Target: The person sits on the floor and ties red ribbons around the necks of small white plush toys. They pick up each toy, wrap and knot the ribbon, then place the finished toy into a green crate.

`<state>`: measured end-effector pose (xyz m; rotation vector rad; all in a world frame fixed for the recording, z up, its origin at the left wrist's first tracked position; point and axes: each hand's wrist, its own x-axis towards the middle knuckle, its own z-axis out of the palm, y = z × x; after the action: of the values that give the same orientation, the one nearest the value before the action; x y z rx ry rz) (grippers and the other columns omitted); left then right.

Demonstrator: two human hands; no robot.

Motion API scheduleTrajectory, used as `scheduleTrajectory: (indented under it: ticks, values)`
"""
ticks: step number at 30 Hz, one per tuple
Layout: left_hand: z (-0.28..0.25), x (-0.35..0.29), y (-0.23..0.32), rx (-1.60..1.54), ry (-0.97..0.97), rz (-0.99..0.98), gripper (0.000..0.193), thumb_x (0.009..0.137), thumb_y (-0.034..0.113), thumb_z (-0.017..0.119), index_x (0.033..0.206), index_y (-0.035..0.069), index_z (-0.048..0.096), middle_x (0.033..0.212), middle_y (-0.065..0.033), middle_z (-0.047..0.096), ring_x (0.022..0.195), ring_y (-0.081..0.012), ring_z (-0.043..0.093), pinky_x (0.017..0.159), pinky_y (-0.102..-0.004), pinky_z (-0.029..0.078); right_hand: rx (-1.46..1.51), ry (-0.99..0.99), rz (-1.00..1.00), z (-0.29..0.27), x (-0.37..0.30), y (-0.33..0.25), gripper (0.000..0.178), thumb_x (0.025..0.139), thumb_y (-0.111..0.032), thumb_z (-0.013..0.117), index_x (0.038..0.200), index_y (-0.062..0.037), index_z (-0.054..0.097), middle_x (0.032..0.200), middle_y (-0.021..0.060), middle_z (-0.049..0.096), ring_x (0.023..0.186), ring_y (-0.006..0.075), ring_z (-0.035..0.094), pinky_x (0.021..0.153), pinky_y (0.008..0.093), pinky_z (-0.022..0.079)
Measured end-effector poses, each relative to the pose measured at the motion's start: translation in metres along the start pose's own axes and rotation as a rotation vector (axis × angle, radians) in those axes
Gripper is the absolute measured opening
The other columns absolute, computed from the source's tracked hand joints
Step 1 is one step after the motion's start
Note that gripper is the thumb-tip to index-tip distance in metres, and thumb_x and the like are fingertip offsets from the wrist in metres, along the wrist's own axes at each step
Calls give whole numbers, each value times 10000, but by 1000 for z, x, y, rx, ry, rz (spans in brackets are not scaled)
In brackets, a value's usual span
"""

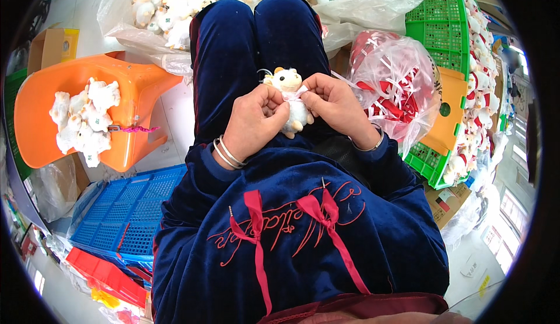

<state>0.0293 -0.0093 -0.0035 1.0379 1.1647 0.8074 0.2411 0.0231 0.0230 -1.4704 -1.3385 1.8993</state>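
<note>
A small white plush animal toy (296,115) with tan horns and feet sits upright over my lap, its head pointing away from me. Around its neck runs a pale ribbon (293,95). My left hand (252,121) pinches the ribbon at the toy's left side, thumb and forefinger pressed together. On the other side, my right hand (337,105) pinches the ribbon's other part between thumb and forefinger. A thin loop shows by the toy's head. The fingers partly cover the toy's sides.
Many similar toys (175,10) fill a clear plastic sheet beyond my knees. Several lie on an orange stool (38,117) at left, above a blue crate (125,207). At right, a clear bag (402,61) of red and white ribbons stands beside a green crate (434,11).
</note>
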Motion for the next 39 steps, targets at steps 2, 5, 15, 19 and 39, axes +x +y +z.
scheduleTrajectory:
  ticks: [2, 5, 15, 19, 39]
  values:
    - [-1, -1, -2, 30, -15, 0, 141, 897, 85, 717, 917, -32, 642, 764, -70, 710, 650, -70, 652, 607, -229, 535, 5, -2, -13, 0, 0, 2, 128, 1003, -86, 626, 1072, 21, 639, 873, 8, 663, 717, 43, 605, 640, 213, 495]
    - [-3, -2, -2, 28, -56, -25, 121, 923, 61, 702, 948, -19, 616, 808, -39, 682, 678, -58, 645, 630, -201, 529, 13, -1, -29, 0, 0, 3, 120, 996, -81, 632, 1034, 32, 640, 854, 9, 661, 732, 44, 603, 640, 235, 501]
    - [-5, -3, -9, 42, -87, -28, 78, 935, 28, 662, 949, -13, 596, 831, -30, 664, 699, -59, 650, 650, -194, 533, -29, -7, -27, 2, -1, -1, 105, 1011, -77, 611, 1057, 16, 624, 860, 0, 646, 705, 37, 590, 625, 213, 484]
    - [-8, -3, -5, 92, -106, -30, 56, 928, 22, 642, 912, -9, 598, 825, -32, 661, 703, -67, 657, 655, -201, 538, -49, 38, -45, 4, -1, 1, 106, 992, -61, 606, 1021, 37, 634, 820, 14, 646, 697, 49, 590, 610, 245, 489]
    - [1, -7, -5, 121, -26, 118, 222, 1023, 149, 602, 883, -22, 612, 676, -98, 665, 591, -154, 694, 539, -294, 524, -345, 161, -177, 13, -5, -4, 267, 1013, -188, 628, 854, 21, 577, 664, 121, 615, 606, 134, 590, 554, 342, 465]
